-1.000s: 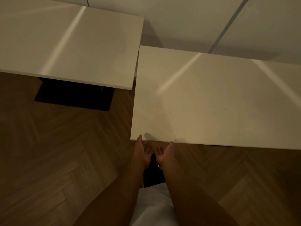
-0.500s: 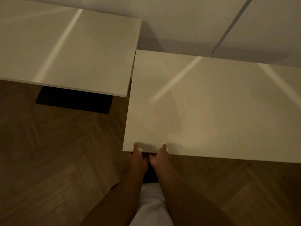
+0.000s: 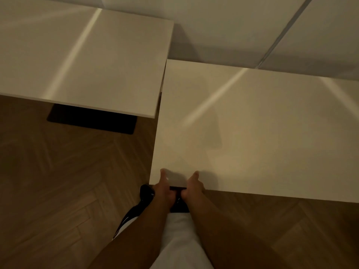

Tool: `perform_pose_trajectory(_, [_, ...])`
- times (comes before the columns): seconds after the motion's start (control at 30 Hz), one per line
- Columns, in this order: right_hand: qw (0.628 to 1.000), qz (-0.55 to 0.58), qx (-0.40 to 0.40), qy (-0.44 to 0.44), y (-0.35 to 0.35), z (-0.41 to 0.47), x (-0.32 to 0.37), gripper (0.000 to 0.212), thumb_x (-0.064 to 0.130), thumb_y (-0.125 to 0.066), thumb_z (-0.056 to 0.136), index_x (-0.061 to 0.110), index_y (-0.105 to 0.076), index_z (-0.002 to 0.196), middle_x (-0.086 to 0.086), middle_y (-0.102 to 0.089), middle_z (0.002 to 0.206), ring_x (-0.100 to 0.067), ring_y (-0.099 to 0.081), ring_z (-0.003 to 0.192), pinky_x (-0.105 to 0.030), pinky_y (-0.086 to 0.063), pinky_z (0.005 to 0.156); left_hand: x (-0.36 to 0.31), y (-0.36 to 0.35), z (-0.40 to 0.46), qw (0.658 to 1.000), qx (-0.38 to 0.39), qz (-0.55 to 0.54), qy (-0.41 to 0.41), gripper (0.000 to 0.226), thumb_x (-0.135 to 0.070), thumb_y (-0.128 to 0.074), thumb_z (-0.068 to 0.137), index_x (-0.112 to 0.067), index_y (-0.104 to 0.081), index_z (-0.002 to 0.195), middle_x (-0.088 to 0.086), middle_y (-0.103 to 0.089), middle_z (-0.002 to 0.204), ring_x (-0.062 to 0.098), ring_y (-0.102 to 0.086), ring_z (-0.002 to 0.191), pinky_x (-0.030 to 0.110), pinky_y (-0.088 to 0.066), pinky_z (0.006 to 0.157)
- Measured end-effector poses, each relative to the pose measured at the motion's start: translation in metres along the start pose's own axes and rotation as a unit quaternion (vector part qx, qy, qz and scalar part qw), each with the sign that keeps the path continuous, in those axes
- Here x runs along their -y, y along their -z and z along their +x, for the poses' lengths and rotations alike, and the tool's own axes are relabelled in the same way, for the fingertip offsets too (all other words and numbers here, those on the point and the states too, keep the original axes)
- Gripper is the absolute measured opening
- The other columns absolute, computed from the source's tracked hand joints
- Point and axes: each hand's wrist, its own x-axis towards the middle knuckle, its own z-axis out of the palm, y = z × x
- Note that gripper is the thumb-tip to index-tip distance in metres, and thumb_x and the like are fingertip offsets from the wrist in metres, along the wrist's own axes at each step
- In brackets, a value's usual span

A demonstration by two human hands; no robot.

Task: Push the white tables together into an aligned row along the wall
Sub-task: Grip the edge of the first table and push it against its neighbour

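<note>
Gripping the right table [image 3: 262, 133] edge, left hand [image 3: 162, 186] and right hand [image 3: 192, 186] clamped; sides meet left table [image 3: 83, 59], fronts still misaligned.

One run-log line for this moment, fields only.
hands: left hand and right hand grip near edge of right table | left table: closer to wall | alignment: not yet flush

left table [image 3: 81, 61] beside right table [image 3: 262, 129], set farther back

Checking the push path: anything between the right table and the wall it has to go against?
Nothing visible. Both hands, left hand and right hand, grip the right table at its near edge; only a shadowed gap separates its far edge from the wall.
</note>
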Motion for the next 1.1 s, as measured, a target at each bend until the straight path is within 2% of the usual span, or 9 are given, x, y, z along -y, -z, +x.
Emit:
perform_pose_trajectory(0.13, [0.999,-0.025,-0.025,-0.002,-0.001,0.0,-0.001,0.082,0.063,-0.036,0.097,-0.003,-0.034,0.145,-0.024,-0.053,0.132,-0.041,-0.056,0.115,-0.051,-0.051,0.095,-0.002,0.0,0.0,1.0,0.002,0.025,0.009,0.076,-0.053,-0.054,0.097,-0.002,-0.036,0.15,0.025,-0.047,0.147,0.041,-0.049,0.133,0.056,-0.04,0.111])
perform_pose_trajectory(0.27, [0.998,-0.042,-0.035,0.012,-0.004,-0.003,0.0,0.082,0.061,-0.034,0.099,-0.006,-0.032,0.145,-0.025,-0.052,0.135,-0.04,-0.055,0.118,-0.044,-0.051,0.091,-0.004,-0.001,0.002,0.998,0.009,0.056,0.016,0.075,-0.056,-0.049,0.099,0.0,-0.039,0.148,0.026,-0.048,0.146,0.041,-0.049,0.133,0.055,-0.039,0.112])
perform_pose_trajectory(0.33, [0.998,-0.056,-0.039,0.012,-0.005,-0.007,0.002,0.084,0.062,-0.033,0.099,-0.007,-0.028,0.147,-0.026,-0.049,0.138,-0.041,-0.053,0.121,-0.046,-0.049,0.098,-0.006,-0.002,-0.001,0.997,0.017,0.068,0.015,0.074,-0.057,-0.046,0.099,0.001,-0.044,0.144,0.026,-0.05,0.144,0.042,-0.05,0.132,0.054,-0.039,0.112])
perform_pose_trajectory(0.43, [0.997,-0.072,-0.032,0.017,-0.011,-0.009,0.008,0.085,0.062,-0.031,0.099,-0.008,-0.028,0.147,-0.027,-0.048,0.138,-0.042,-0.051,0.123,-0.05,-0.046,0.102,-0.016,-0.006,0.0,0.996,0.001,0.085,0.006,0.073,-0.056,-0.047,0.099,0.001,-0.042,0.145,0.021,-0.048,0.147,0.039,-0.048,0.135,0.052,-0.04,0.112])
perform_pose_trajectory(0.53, [0.996,-0.082,-0.031,0.02,-0.017,-0.01,0.013,0.084,0.061,-0.029,0.1,-0.008,-0.027,0.147,-0.027,-0.047,0.139,-0.041,-0.051,0.123,-0.049,-0.047,0.102,-0.023,-0.013,0.0,0.997,0.016,0.081,0.013,0.074,-0.056,-0.046,0.1,0.001,-0.042,0.146,0.024,-0.047,0.147,0.04,-0.047,0.135,0.053,-0.038,0.113])
perform_pose_trajectory(0.63, [0.997,-0.065,-0.034,0.014,-0.024,-0.012,0.019,0.084,0.061,-0.031,0.099,-0.007,-0.026,0.148,-0.026,-0.048,0.137,-0.041,-0.052,0.121,-0.049,-0.048,0.101,-0.028,-0.017,0.004,0.995,-0.023,0.1,-0.012,0.072,-0.055,-0.051,0.098,-0.002,-0.041,0.146,0.021,-0.048,0.147,0.037,-0.049,0.134,0.052,-0.041,0.112])
perform_pose_trajectory(0.73, [0.997,-0.064,-0.037,0.011,-0.031,-0.011,0.024,0.085,0.062,-0.032,0.099,-0.007,-0.025,0.148,-0.026,-0.048,0.138,-0.041,-0.051,0.122,-0.05,-0.047,0.102,-0.035,-0.02,0.009,0.996,0.005,0.086,-0.002,0.072,-0.053,-0.05,0.099,0.002,-0.042,0.145,0.028,-0.049,0.144,0.044,-0.05,0.13,0.057,-0.041,0.11])
perform_pose_trajectory(0.97, [0.998,-0.04,-0.046,-0.002,-0.043,-0.013,0.029,0.085,0.064,-0.035,0.097,-0.005,-0.029,0.146,-0.026,-0.049,0.135,-0.042,-0.052,0.12,-0.051,-0.048,0.1,-0.047,-0.028,0.01,0.996,-0.01,0.083,-0.008,0.067,-0.047,-0.054,0.099,0.004,-0.044,0.142,0.028,-0.052,0.14,0.045,-0.054,0.126,0.059,-0.045,0.104])
perform_pose_trajectory(1.1, [0.998,-0.059,-0.038,0.001,-0.048,-0.015,0.034,0.082,0.063,-0.033,0.098,-0.003,-0.029,0.148,-0.024,-0.05,0.135,-0.04,-0.052,0.121,-0.049,-0.047,0.102,-0.052,-0.03,0.012,0.995,-0.011,0.095,-0.012,0.069,-0.05,-0.053,0.099,0.005,-0.044,0.139,0.027,-0.054,0.135,0.045,-0.056,0.121,0.06,-0.047,0.102])
